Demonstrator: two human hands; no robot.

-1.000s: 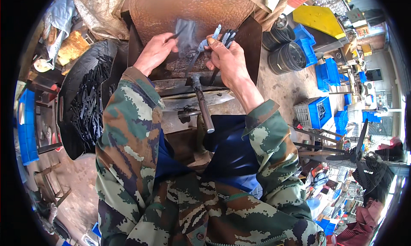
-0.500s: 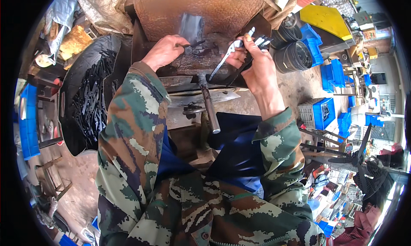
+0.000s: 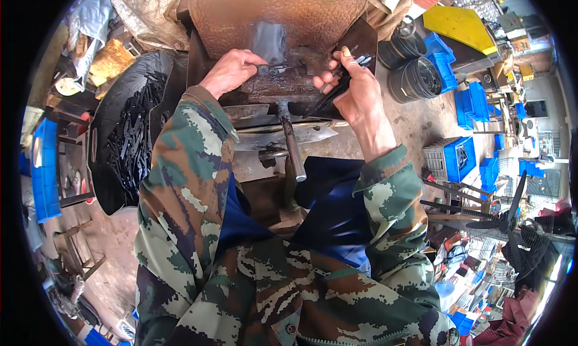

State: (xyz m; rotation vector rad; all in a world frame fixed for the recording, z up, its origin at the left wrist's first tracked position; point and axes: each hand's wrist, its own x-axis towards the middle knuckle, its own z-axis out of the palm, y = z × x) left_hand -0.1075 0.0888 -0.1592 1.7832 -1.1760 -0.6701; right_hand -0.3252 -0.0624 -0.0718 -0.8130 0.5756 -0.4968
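Note:
My left hand (image 3: 232, 72) is closed, thumb and fingers pinching the end of a small dark metal piece (image 3: 278, 66) at the middle of the grimy workstation (image 3: 259, 94). Just behind that piece is a pale grey, hazy patch (image 3: 269, 42) in front of a brown textured sheet (image 3: 325, 15). To the right, my right hand (image 3: 360, 93) is curled around several dark metal strips (image 3: 331, 98), whose lower ends point down and left. Its thumb lies along the top of the bundle. A metal rod (image 3: 291, 144) sticks out from the workstation toward me.
At the left stands a cut-open black tub (image 3: 96, 159) with many dark strips (image 3: 133, 132) in it. Black buckets (image 3: 412, 81) and blue crates (image 3: 472, 102) stand at the right. A black fan (image 3: 512, 225) is farther right, and a blue cloth (image 3: 331, 195) covers my lap.
The bright, shiny metal piece at my right fingers no longer shows; dark strips are seen there now. My right hand has shifted slightly left; my left hand stays beside the workstation, its fingers a little farther right.

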